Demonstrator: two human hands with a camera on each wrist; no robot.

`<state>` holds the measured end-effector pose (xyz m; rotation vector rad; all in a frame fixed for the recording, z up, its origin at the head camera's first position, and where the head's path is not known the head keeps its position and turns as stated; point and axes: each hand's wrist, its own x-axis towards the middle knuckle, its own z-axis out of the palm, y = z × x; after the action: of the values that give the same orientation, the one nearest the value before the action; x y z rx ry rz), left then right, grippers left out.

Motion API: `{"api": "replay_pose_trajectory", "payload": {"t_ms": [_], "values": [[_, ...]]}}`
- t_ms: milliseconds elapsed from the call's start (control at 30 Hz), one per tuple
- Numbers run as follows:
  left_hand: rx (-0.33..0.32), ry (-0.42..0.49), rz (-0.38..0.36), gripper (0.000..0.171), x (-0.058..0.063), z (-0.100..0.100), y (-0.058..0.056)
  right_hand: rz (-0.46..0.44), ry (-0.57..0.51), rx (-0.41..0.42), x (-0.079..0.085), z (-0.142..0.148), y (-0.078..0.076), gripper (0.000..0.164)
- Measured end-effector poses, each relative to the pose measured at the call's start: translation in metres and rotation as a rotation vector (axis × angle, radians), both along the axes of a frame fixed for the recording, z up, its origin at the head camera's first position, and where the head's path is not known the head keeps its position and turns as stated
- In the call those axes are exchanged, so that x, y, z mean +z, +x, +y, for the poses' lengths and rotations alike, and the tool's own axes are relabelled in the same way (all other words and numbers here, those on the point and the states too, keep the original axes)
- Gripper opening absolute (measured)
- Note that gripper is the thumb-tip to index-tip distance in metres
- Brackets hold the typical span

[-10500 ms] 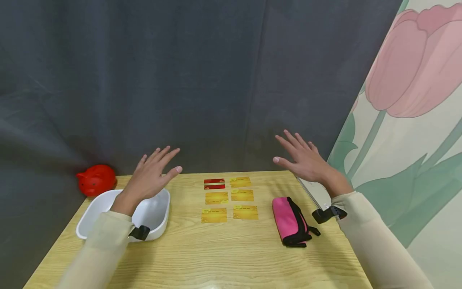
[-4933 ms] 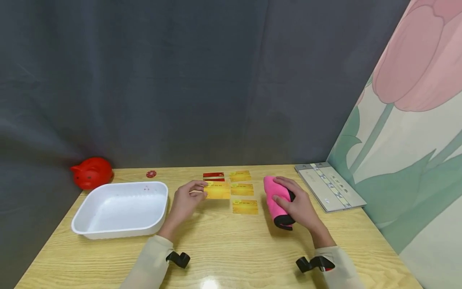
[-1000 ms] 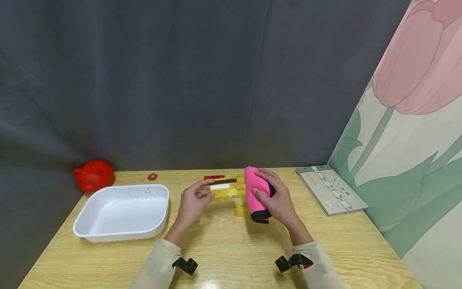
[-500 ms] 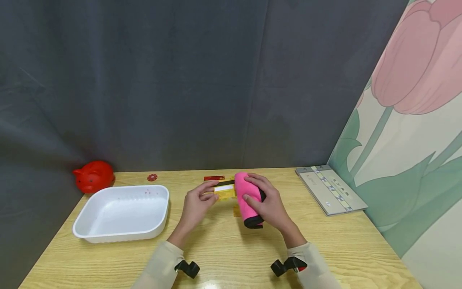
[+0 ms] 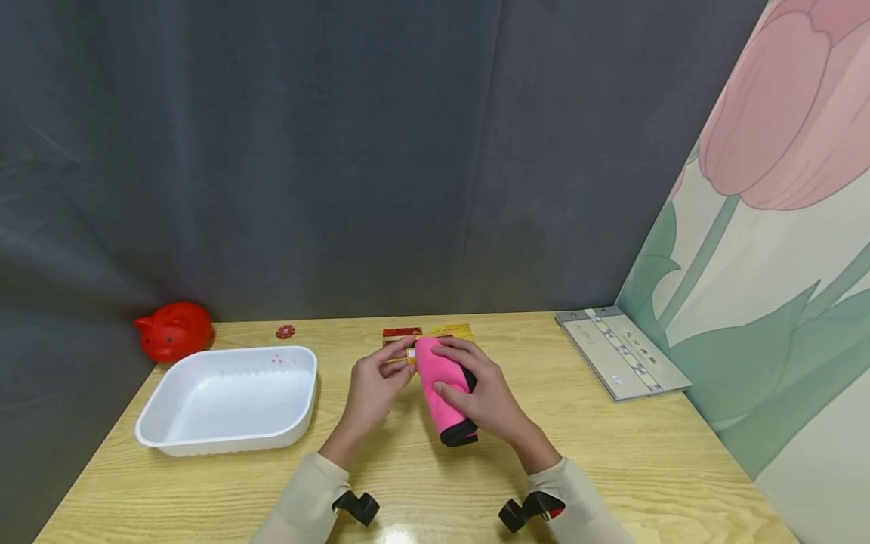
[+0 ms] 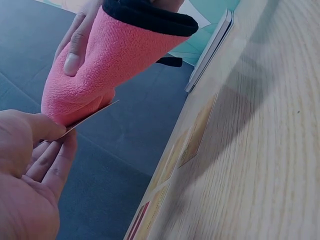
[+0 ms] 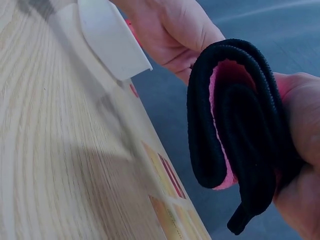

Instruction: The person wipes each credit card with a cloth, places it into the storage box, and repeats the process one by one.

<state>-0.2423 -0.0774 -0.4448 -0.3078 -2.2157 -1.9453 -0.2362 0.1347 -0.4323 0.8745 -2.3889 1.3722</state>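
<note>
My left hand (image 5: 370, 393) pinches a gold bank card (image 5: 411, 355) between thumb and fingers, above the table. My right hand (image 5: 491, 393) grips a folded pink towel (image 5: 435, 378) with black edging. In the head view the towel covers most of the card. The left wrist view shows the card (image 6: 95, 116) nearly edge-on, lying along the underside of the towel (image 6: 100, 65). Seen from the right wrist, the towel's black-edged folds (image 7: 245, 130) face the camera. Behind the hands lie a red card (image 5: 401, 332) and a gold card (image 5: 455, 331); other gold cards are partly hidden.
A white plastic tray (image 5: 224, 440) stands on the left of the wooden table (image 5: 612, 468). Beyond it are a red piggy bank (image 5: 175, 332) and a red poker chip (image 5: 285, 332). A grey booklet (image 5: 621, 351) lies at the right, by the flowered wall.
Both hands were empty and spread at first. The left took a card and turned it striped side up; the right lifted the towel and has brought it leftward over the card.
</note>
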Motion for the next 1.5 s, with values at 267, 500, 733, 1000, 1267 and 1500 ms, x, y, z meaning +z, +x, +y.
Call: {"api": "replay_pose_trajectory", "payload": {"t_ms": [267, 500, 733, 1000, 1267, 1500], "values": [[-0.016, 0.013, -0.003, 0.045, 0.001, 0.002, 0.001, 0.014, 0.019, -0.014, 0.000, 0.003, -0.001, 0.050], [-0.036, 0.018, 0.007, 0.046, 0.003, 0.003, 0.002, -0.023, -0.007, -0.073, 0.003, 0.015, -0.008, 0.051], [-0.038, 0.024, 0.005, 0.045, 0.006, 0.003, 0.003, -0.040, -0.028, -0.140, 0.004, 0.029, -0.013, 0.052], [0.029, 0.063, -0.007, 0.044, 0.010, -0.002, 0.004, -0.019, -0.039, -0.235, 0.007, 0.048, -0.020, 0.053], [0.103, 0.036, 0.033, 0.043, 0.022, -0.019, 0.004, -0.079, -0.055, -0.270, 0.014, 0.061, -0.021, 0.054], [0.198, -0.072, 0.060, 0.041, 0.044, -0.060, 0.009, -0.081, -0.057, -0.304, 0.021, 0.072, -0.019, 0.056]]}}
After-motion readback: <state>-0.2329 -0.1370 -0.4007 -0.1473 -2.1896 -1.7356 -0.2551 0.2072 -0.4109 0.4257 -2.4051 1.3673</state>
